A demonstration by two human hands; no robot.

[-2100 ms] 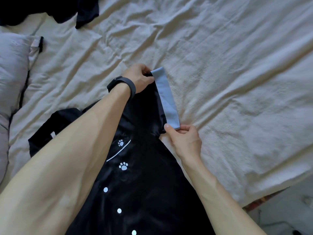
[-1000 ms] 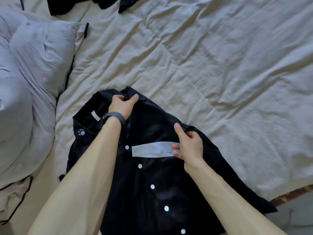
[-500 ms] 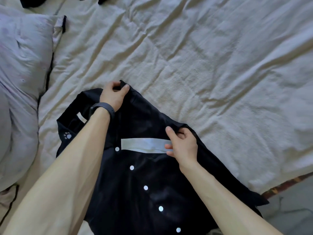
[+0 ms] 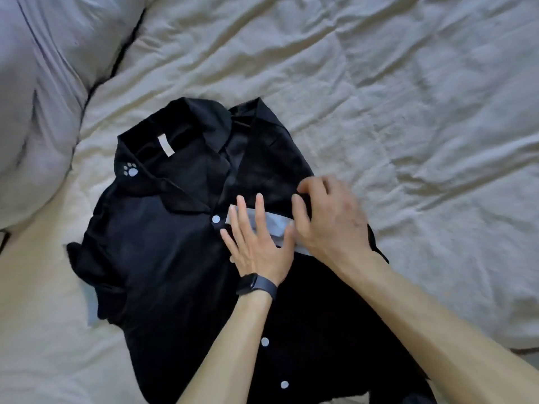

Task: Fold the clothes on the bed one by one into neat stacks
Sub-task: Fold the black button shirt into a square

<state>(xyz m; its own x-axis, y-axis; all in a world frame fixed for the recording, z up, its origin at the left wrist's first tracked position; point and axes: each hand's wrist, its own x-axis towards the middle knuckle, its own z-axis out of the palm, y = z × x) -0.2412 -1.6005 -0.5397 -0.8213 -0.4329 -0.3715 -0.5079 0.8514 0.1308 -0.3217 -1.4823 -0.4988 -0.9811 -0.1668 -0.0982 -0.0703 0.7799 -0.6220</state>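
1. Lying at the far left, a grey pillow (image 4: 35, 112) rested on the creased cream bed cover (image 4: 408, 112)
2. Just beside the pillow, a black shirt (image 4: 163, 258) was spread front-up on the cover, with its collar (image 4: 175, 135) toward the far side; a pale paw print (image 4: 130, 170) marked the collar tip on the pillow side, and a pale blue edge (image 4: 92, 310) peeked out from under the bunched fabric there
3. White buttons (image 4: 215, 219) ran down the middle of the shirt toward the near edge
4. The left hand (image 4: 256, 243), with a dark wristband (image 4: 256, 285), lay flat with straight fingers pressing down on the pale blue cuff (image 4: 274, 225), which was laid across the chest just beside the top button
5. The right hand (image 4: 329, 220), touching the left one, had curled fingers and pinched the black cloth of the folded sleeve (image 4: 271, 170) just above that cuff, while the rest of the sleeve stretched away from the grip toward the collar
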